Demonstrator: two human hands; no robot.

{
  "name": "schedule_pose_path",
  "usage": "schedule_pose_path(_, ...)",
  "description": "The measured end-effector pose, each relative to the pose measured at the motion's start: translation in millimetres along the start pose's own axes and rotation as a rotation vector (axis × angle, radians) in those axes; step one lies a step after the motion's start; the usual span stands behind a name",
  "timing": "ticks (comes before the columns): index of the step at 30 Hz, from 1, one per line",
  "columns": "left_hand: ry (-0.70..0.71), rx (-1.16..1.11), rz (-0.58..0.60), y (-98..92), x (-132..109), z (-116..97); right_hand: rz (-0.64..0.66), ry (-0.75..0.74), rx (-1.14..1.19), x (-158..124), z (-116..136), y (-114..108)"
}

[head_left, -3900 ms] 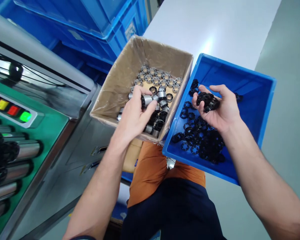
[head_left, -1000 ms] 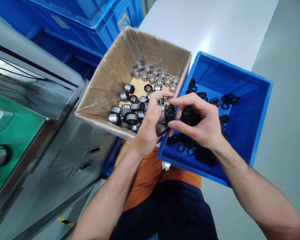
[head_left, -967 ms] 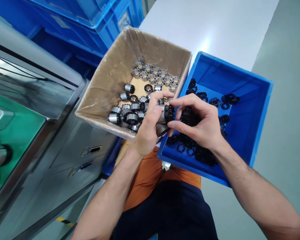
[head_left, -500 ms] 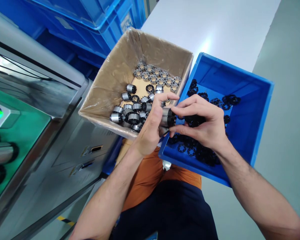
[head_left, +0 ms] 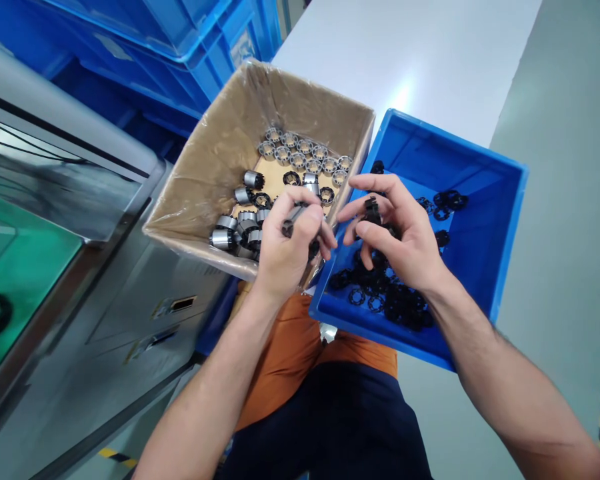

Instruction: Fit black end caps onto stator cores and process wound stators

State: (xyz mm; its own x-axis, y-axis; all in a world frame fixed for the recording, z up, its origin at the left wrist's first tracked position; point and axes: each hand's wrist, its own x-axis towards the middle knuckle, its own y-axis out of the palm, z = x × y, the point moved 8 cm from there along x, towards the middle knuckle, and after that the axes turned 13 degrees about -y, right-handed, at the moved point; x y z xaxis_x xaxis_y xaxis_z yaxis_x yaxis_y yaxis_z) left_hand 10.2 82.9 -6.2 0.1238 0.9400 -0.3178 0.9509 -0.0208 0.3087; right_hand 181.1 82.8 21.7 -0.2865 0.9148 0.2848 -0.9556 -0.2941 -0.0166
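Note:
Over the near right side of the lined carton, my left hand is closed around a grey metal cylinder with a dark end, mostly covered by my fingers. A second dark part shows below its fingertips, too hidden to make out. My right hand hovers above the blue bin with a black toothed plastic ring between its fingers. The two hands are apart. Under my right hand lies a heap of similar black rings. Metal cylinders with black toothed ends lie loosely in the carton.
The carton has a clear plastic liner and bare metal rings in rows at its far side. The blue bin adjoins it on the right. Stacked blue crates, a white table and a metal machine surround them.
My hands have drawn apart. The right has let go of the cylinder end and now has a black ring in its fingers; the left has turned its cylinder over the carton.

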Motion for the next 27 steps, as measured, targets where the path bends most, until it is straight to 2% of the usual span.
schedule_pose_path(5, 0.055, 0.043, 0.067, 5.5, -4, -5, -0.001, 0.047, 0.104, -5, -6, 5)
schedule_pose_path(12, 0.125, 0.177, 0.073, 0.7, -8, -5, 0.059, 0.031, -0.009, -1, 5, 1)
schedule_pose_path(16, 0.251, 0.320, 0.122, 8.5, -13, -18, 0.171, 0.187, 0.179, -6, 3, 9)
schedule_pose_path(20, 0.290, 0.205, 0.047, 1.7, -10, -17, 0.317, 0.242, 0.302, -8, 4, 15)
schedule_pose_path(22, 0.288, 0.140, 0.021, -2.3, -7, -12, 0.262, 0.220, 0.307, -4, 5, 11)
schedule_pose_path(25, 0.259, 0.136, 0.067, 0.1, -3, -6, 0.109, 0.199, 0.268, 1, 3, 1)
schedule_pose_path(27, 0.230, 0.147, 0.085, 1.5, -2, -4, 0.056, 0.191, 0.221, 2, 2, -1)
